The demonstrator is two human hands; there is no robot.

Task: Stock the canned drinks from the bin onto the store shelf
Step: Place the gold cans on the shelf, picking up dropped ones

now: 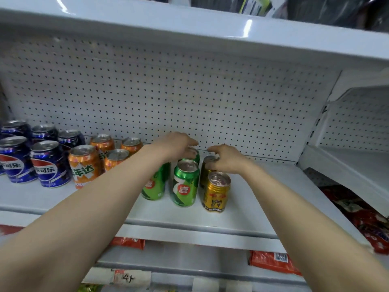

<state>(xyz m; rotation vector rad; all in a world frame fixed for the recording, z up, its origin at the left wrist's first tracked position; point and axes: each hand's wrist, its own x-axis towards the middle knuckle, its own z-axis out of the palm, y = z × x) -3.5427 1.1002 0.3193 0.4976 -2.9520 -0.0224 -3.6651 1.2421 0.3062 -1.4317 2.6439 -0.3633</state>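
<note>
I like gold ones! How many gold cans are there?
2. The front gold can stands nearest; the back gold can sits right behind it, held by the right hand. Arms may hide more.

Glossy metal cans (186, 183), painted shelf (248, 209).

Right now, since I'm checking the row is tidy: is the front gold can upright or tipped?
Upright. The front gold can stands on its base on the shelf, lid and pull tab facing up.
</note>
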